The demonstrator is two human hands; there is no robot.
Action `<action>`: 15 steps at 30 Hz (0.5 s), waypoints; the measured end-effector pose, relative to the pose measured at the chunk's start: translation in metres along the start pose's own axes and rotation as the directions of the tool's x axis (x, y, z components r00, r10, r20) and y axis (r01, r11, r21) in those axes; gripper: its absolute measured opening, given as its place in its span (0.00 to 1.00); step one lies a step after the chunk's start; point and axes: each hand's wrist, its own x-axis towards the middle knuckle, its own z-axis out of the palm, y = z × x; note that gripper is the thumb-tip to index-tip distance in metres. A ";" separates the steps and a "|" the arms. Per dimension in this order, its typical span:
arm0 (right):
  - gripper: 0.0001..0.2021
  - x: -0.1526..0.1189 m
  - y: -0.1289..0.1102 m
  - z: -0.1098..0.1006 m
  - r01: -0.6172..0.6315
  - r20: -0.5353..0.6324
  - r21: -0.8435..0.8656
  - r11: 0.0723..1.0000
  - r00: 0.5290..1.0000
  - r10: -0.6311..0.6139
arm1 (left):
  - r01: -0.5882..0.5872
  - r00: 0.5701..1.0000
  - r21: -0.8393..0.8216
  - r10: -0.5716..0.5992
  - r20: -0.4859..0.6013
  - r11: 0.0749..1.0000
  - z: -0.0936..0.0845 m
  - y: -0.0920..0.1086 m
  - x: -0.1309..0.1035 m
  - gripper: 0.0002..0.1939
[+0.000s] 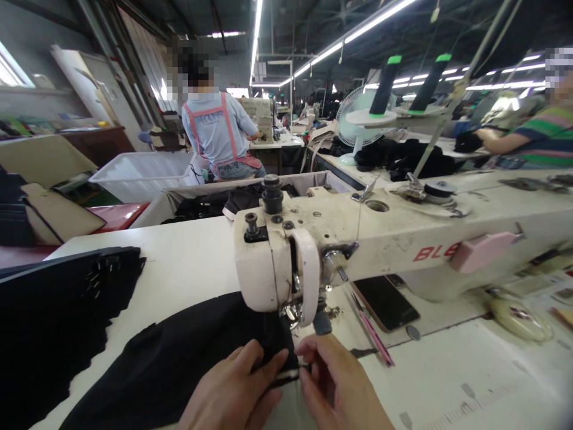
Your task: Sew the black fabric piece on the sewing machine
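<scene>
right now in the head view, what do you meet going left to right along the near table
stack of black pieces → black cloth → left hand → right hand → pink tweezers → phone → cream oval tool

— What sort of place is this?
— A garment factory floor; an industrial sewing machine [358,239] sits on a long white table [188,263], with black fabric [179,358] under its head
— Anything else?
— Other workers sit at machines in rows; thread cones [385,83], a fan [358,119], a white bin [143,173] and long strip lights [358,27] overhead
</scene>
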 end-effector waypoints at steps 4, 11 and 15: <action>0.18 -0.012 0.007 -0.008 0.286 0.088 -0.170 0.943 0.958 -0.274 | 0.075 0.997 -0.144 -0.072 0.026 0.987 -0.016 0.002 0.011 0.19; 0.20 -0.011 0.024 0.001 0.545 0.239 -0.397 0.739 0.839 -0.490 | -0.081 0.994 0.114 0.088 -0.063 0.990 0.017 -0.003 -0.003 0.26; 0.11 -0.006 0.028 -0.003 0.579 0.240 -0.370 0.726 0.815 -0.528 | -0.129 0.979 0.223 0.159 -0.124 0.966 0.045 -0.004 -0.011 0.21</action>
